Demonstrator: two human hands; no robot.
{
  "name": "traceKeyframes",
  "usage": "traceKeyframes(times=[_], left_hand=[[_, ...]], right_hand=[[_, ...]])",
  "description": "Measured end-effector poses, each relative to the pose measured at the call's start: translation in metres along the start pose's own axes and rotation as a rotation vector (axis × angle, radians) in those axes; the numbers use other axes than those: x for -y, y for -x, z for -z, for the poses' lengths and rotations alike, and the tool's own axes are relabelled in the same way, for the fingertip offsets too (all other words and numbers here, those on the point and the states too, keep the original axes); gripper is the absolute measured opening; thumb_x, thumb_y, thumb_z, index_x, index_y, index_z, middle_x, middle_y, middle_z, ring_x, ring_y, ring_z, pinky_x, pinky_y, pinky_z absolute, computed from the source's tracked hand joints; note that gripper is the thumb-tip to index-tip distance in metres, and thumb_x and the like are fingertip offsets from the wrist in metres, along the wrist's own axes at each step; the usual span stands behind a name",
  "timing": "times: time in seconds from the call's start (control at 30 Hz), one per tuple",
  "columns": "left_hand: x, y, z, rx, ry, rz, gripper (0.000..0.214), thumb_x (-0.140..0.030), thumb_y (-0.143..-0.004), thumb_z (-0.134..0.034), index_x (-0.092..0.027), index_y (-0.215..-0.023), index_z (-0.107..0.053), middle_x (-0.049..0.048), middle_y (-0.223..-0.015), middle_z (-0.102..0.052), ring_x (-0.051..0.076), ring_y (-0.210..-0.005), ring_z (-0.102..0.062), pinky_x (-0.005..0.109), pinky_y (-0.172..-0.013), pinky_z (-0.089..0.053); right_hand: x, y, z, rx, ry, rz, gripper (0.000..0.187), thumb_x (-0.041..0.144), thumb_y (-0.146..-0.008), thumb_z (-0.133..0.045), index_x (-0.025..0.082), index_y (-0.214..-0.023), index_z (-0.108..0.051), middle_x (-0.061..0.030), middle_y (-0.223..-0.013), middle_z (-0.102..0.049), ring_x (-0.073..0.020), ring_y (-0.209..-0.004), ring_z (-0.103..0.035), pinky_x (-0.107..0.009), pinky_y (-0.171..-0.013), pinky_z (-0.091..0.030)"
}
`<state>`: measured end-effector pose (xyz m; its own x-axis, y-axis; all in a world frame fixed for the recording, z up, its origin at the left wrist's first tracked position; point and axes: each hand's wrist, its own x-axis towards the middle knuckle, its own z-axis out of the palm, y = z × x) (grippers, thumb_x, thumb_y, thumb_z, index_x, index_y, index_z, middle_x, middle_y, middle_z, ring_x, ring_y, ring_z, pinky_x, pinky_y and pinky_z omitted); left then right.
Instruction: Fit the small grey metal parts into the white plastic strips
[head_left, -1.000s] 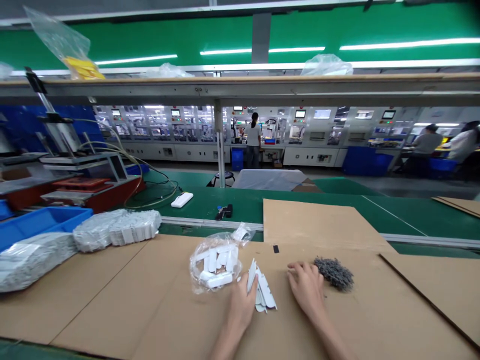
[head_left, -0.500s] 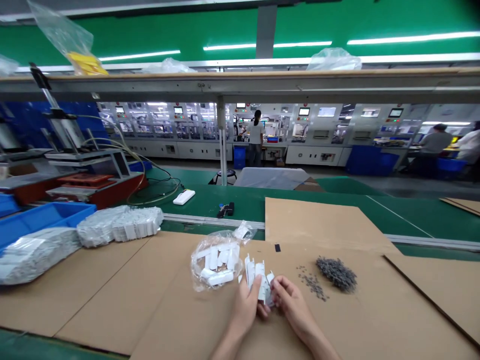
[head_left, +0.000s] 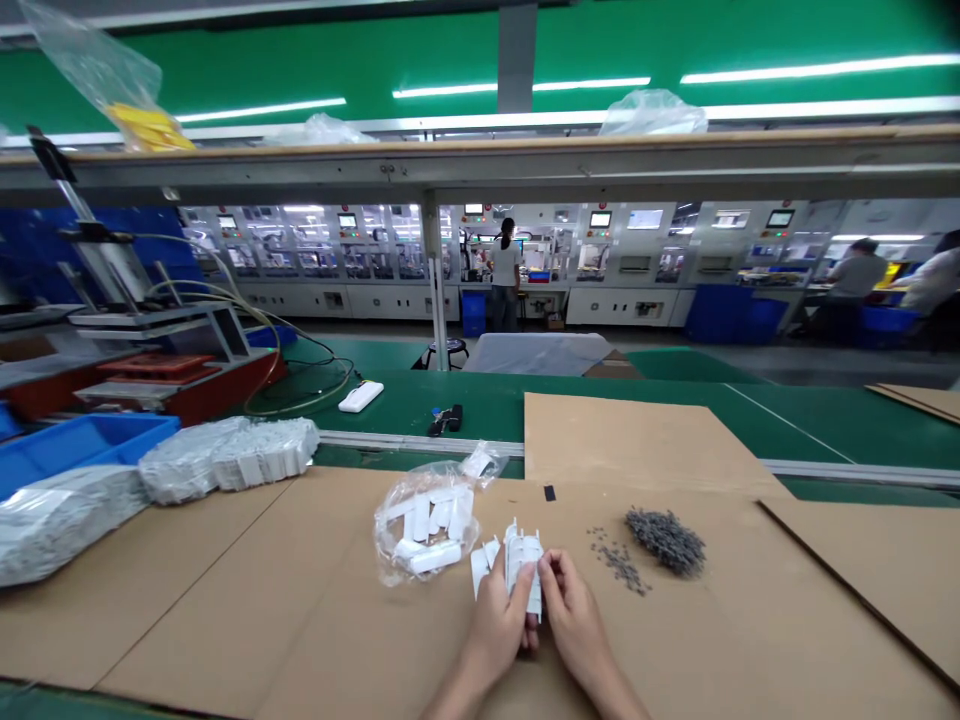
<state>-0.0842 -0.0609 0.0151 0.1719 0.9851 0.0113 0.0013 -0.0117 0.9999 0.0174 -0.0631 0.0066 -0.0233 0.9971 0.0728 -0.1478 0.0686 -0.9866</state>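
My left hand (head_left: 501, 622) grips a small stack of white plastic pieces (head_left: 520, 563), holding them upright just above the cardboard sheet (head_left: 247, 600). My right hand (head_left: 571, 618) meets it from the right, fingers pinched against the same white pieces. A clear plastic bag (head_left: 424, 525) with more white pieces lies just left of my hands. A pile of small grey parts (head_left: 666, 541) sits to the right, with a few loose ones (head_left: 616, 562) scattered toward my right hand.
Bagged white parts (head_left: 229, 455) and another bag (head_left: 64, 518) lie at the left beside a blue bin (head_left: 67, 445). A red and grey press machine (head_left: 154, 365) stands at the back left. A second cardboard sheet (head_left: 637, 440) lies behind. People work at machines far behind.
My right hand left the grey pile and came over to the white pieces in my left hand. Some grey parts now lie scattered left of the pile.
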Motion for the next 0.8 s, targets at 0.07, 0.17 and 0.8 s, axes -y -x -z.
traceKeyframes(times=[0.07,0.17,0.8], left_hand=[[0.002,-0.001,0.0,-0.017,0.008,0.008,0.039,-0.046,-0.077,-0.038,-0.016,-0.101,-0.042,-0.0056,-0.046,-0.047,0.009,-0.031,-0.045,0.018,-0.031,-0.038],[0.005,-0.003,0.002,-0.075,-0.001,0.01,0.037,-0.047,-0.077,-0.037,-0.016,-0.095,-0.044,-0.0059,-0.045,-0.047,0.009,-0.032,-0.045,0.018,-0.031,-0.037],[0.0,-0.002,0.003,-0.112,-0.06,-0.005,0.036,-0.046,-0.076,-0.039,-0.017,-0.095,-0.045,-0.003,-0.052,-0.052,0.01,-0.037,-0.048,0.019,-0.035,-0.038]], right_hand=[[0.0,-0.002,0.003,-0.019,-0.019,-0.018,0.026,0.047,-0.078,-0.04,0.021,-0.074,-0.045,0.0059,-0.047,-0.046,-0.0092,-0.034,-0.042,-0.02,-0.035,-0.032],[0.001,-0.005,0.009,0.042,-0.01,-0.035,0.028,0.045,-0.077,-0.043,0.019,-0.068,-0.047,0.0049,-0.047,-0.046,-0.0086,-0.038,-0.043,-0.019,-0.039,-0.032],[-0.002,-0.007,0.014,0.119,-0.334,-0.287,0.026,0.038,-0.064,-0.063,0.015,-0.069,-0.054,0.0051,-0.048,-0.047,-0.0051,-0.038,-0.043,-0.016,-0.039,-0.032]])
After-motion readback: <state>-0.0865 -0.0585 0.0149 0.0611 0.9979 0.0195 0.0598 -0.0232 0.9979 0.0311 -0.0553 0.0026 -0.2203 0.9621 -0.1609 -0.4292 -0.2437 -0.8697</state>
